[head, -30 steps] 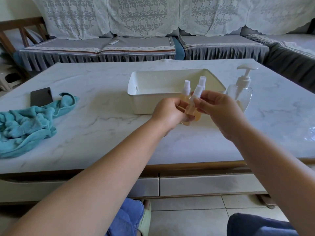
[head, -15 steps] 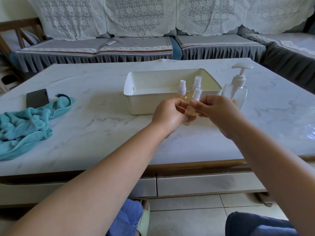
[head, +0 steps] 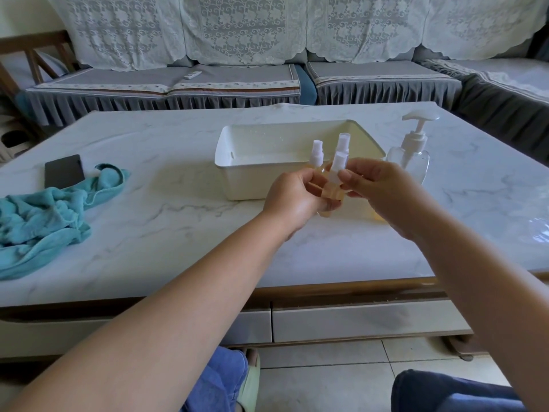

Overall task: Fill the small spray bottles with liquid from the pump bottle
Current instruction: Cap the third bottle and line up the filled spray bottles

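while both hands met above the middle of the tabletop (head: 184,221), the left hand (head: 292,200) had its fingers curled round a cluster of three small spray bottles (head: 329,185), their white nozzles standing upright above the knuckles and amber liquid showing in the clear bodies. the right hand (head: 383,188) pinched the nearest spray bottle (head: 337,171) of the three, thumb and forefinger closed on its white top; the other fingers were bent behind. how the two rear bottles sat in the left palm could not be told, since the fingers hid their lower halves.

just behind the hands, toward the far edge of the tabletop, stood a white tub (head: 252,176), open side up, its near wall partly covered by the bottles. the pump bottle (head: 411,153) stood upright just beside the tub's right wall, clear-bodied with a white pump head, touched by neither hand.

near the left edge of the tabletop lay a crumpled teal towel (head: 44,227), and a dark phone (head: 64,171) rested flat at the towel's far side, touching it. beyond the far edge ran a sofa (head: 237,81) with grey skirted cushions and lace covers over its back. below the near edge, blue trousers (head: 451,394) and a pale green slipper (head: 249,382) showed over the tiled floor.
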Demonstrator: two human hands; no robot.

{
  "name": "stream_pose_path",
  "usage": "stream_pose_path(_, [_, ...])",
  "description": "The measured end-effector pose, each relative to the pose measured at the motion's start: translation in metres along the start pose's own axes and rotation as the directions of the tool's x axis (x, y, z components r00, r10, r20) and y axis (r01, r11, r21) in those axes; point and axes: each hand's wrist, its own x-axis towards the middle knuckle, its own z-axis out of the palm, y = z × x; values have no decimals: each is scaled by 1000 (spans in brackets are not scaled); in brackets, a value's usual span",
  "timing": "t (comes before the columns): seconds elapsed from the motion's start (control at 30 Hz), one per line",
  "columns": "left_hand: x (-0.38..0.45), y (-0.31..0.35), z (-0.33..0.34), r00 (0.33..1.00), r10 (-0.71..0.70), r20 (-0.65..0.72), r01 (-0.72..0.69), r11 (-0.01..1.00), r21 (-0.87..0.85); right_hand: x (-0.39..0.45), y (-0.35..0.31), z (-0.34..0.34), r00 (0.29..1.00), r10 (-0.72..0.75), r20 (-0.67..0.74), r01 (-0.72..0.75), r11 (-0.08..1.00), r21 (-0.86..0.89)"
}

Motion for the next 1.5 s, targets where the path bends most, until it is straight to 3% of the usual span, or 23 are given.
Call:
stream_pose_path(0.13, [-3, 0, 0, 1000, -5, 22, 5, 1000, -8, -1, 3, 8, 998, 18, -52, -18, 1000, 0])
stream_pose_path(0.3, [-2, 2, -3, 1000, -7, 5, 7, 1000, -24, -1, 0, 8, 997, 19, 70, -27, 994, 109])
stream_pose_path(0.5, [-4, 1, -2, 1000, -9, 27, 10, 999, -48, 0, 6, 15, 1000, 17, -7, -17, 994, 110])
stream_pose_path(0.63, [-2, 1, -3, 1000, -10, 22, 11, 999, -46, -3, 0, 14, 989, -10, 145, -20, 980, 200])
stream_pose_path(0.7, [-1, 2, -4, 1000, -17, 22, 18, 999, -49, -3, 2, 13, 994, -6, 113, -17, 978, 209])
stream_pose_path(0.9, [-5, 3, -1, 999, -11, 33, 14, 997, -71, 1, 9, 17, 999, -7, -41, 11, 995, 97])
stream_pose_path(1.07, [-2, 3, -3, 1000, -10, 29, 12, 998, -69, -1, 6, 13, 997, -28, 66, 21, 994, 109])
stream_pose_path(1.23, [-5, 5, -3, 999, -14, 45, 16, 998, -55, 0, 10, 13, 999, -32, -5, 33, 996, 87])
stream_pose_path(1.5, [-3, 5, -6, 999, -5, 49, 8, 998, -63, -3, 6, 12, 997, -44, 70, 36, 993, 111])
